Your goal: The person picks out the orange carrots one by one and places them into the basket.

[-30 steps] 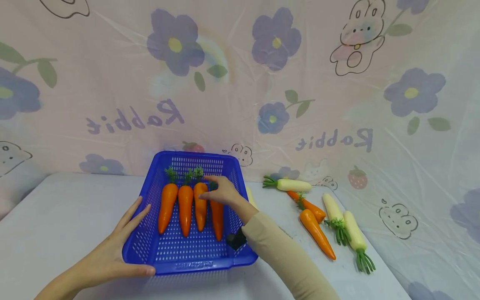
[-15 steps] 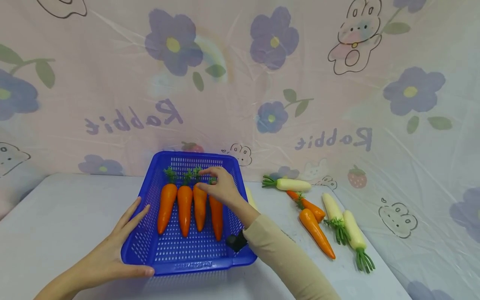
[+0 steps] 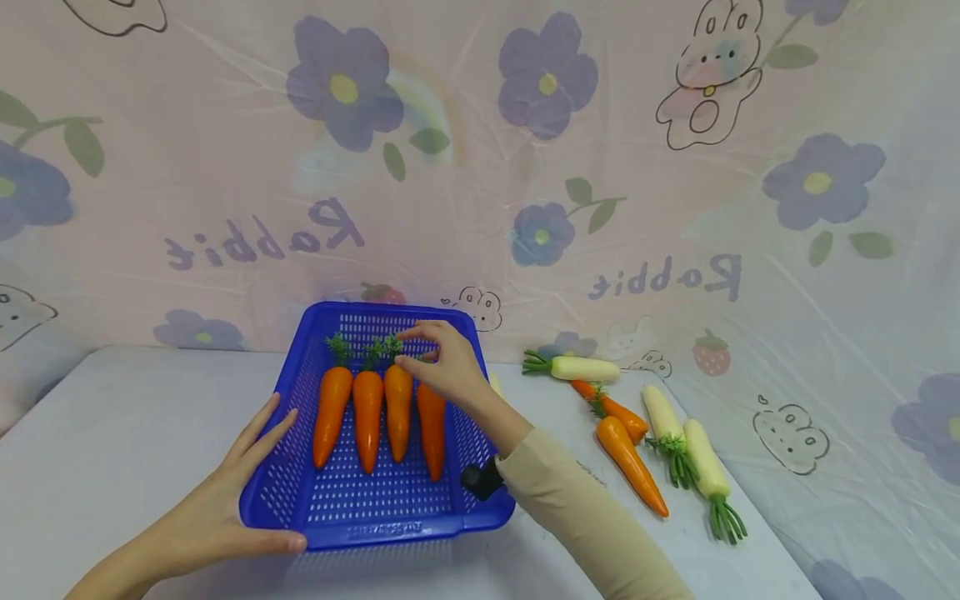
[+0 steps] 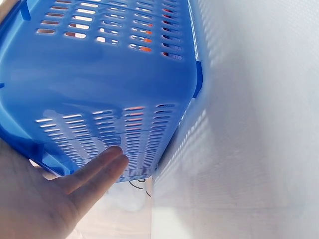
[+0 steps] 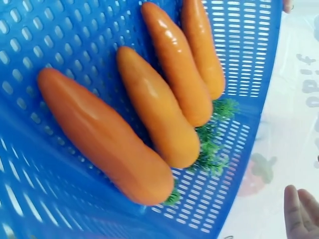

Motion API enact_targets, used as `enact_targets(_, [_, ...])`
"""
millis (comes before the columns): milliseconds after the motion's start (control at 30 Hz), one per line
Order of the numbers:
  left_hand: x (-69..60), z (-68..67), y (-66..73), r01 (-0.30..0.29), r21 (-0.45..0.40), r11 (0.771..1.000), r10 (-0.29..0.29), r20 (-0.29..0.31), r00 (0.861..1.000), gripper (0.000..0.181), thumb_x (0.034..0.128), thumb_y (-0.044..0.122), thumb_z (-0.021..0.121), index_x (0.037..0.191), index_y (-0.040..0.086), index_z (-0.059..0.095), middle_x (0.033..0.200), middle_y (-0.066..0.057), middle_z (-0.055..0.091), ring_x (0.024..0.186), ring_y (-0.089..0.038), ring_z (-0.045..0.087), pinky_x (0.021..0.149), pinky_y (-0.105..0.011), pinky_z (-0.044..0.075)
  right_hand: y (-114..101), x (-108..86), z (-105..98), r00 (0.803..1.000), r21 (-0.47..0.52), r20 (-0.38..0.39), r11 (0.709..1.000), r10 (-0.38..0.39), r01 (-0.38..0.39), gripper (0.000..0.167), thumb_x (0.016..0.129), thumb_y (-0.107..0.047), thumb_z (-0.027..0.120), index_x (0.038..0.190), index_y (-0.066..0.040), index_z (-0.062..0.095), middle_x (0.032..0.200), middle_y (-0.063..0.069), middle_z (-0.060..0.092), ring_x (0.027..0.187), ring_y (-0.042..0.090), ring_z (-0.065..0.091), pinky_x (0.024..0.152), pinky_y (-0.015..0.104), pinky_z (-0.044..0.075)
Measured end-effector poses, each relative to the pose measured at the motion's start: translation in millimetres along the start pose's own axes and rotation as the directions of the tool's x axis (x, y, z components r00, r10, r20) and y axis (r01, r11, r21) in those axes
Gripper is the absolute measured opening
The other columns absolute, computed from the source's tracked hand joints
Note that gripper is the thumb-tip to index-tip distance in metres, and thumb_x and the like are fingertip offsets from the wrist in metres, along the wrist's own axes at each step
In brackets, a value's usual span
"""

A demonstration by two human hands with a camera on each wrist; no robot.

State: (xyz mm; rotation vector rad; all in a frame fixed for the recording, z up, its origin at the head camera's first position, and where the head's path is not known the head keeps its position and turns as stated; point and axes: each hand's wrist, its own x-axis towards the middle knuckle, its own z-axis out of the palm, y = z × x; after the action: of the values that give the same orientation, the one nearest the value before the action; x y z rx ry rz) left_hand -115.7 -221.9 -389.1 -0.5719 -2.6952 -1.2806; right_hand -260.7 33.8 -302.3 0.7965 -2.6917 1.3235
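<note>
Inside a blue perforated basket [image 3: 375, 531], several orange carrots lie side by side, their leafy green tops toward the back wall. My left hand [image 3: 213, 512] rests on the basket's left side, thumb along the front rim. In the left wrist view its straight fingers [image 4: 102, 172] touch the outer wall. Over the tops of the two rightmost carrots [image 3: 432, 437] hovers my right hand [image 3: 453, 371], thumb and fingers apart with nothing between them. The right wrist view shows its fingers [image 5: 293, 214] away from the carrots [image 5: 159, 119].
To the right on the white table [image 3: 555, 517] lie two carrots [image 3: 632, 467], partly overlapping, and white radishes [image 3: 705, 458] with green stems. Another pale piece [image 3: 495, 383] is mostly hidden behind the basket's right wall. A patterned cloth [image 3: 465, 183] hangs behind.
My right hand has moved up and slightly right, away from the third carrot, showing more of it. The left hand and the basket stay nearly still.
</note>
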Motion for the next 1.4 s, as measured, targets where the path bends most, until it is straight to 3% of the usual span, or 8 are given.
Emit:
enact_targets(367, [0.2, -0.2, -1.3, 0.002, 0.014, 1.0, -0.002, -0.001, 1.0, 0.118, 0.0647, 0.028, 0.084, 0.155, 0.025, 0.01, 0.161, 0.002, -0.015, 0.132, -0.062, 0.018, 0.077, -0.084, 0.027, -7, -3.2, -20, 0.999, -0.014, -0.01, 0.999, -0.046, 0.046, 0.031, 0.087, -0.016, 0.069, 0.117, -0.008, 0.068, 0.14, 0.012, 0.049, 0.125, 0.027, 0.051, 0.09, 0.033, 0.054])
enact_targets(900, [-0.2, 0.8, -2.7, -0.004, 0.012, 1.0, 0.004, 0.004, 1.0, 0.117, 0.066, 0.027, 0.084, 0.156, 0.025, 0.008, 0.161, 0.001, -0.015, 0.133, -0.062, 0.015, 0.077, -0.084, 0.026, -1, -16.9, -47, 0.998, -0.056, -0.054, 0.998, -0.035, 0.032, 0.033, 0.087, -0.017, 0.069, 0.118, -0.008, 0.067, 0.14, 0.012, 0.05, 0.119, 0.03, 0.056, 0.091, 0.04, 0.054])
enact_targets(1400, [0.2, -0.2, -4.2, -0.014, 0.037, 0.999, 0.014, 0.007, 1.0, 0.118, 0.0655, 0.026, 0.085, 0.156, 0.025, 0.008, 0.161, 0.002, -0.016, 0.134, -0.061, 0.014, 0.077, -0.084, 0.027, 37, -38.4, -71, 0.992, -0.016, -0.128, 1.0, -0.007, 0.005, 0.034, 0.086, -0.016, 0.07, 0.119, -0.005, 0.066, 0.14, 0.015, 0.049, 0.123, 0.033, 0.053, 0.091, 0.041, 0.054])
